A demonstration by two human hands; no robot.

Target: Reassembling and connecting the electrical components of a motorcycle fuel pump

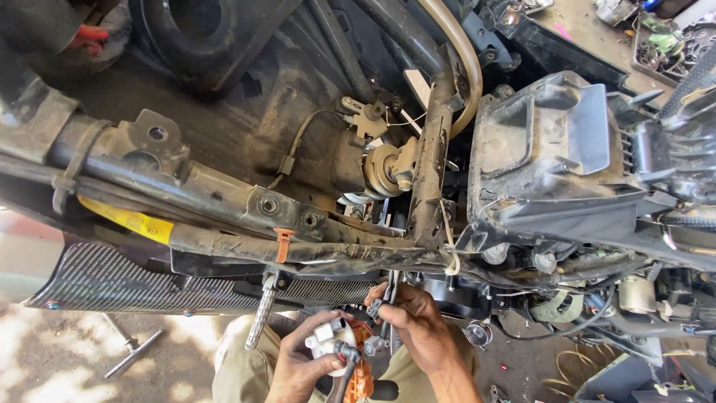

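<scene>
Labels: one yellow label (127,219) is seen, a long narrow strip wrapped along the dark frame tube (224,242) at the left, slanting down to the right, with small dark print on it; part of its length is smeared with grime.

Tags: one small white tag (660,389) is seen at the lower right corner, among the dark parts there; its face is too small to be made out.

Packages: none are seen.

Signs: none are seen.

Screens: none are seen.
</scene>
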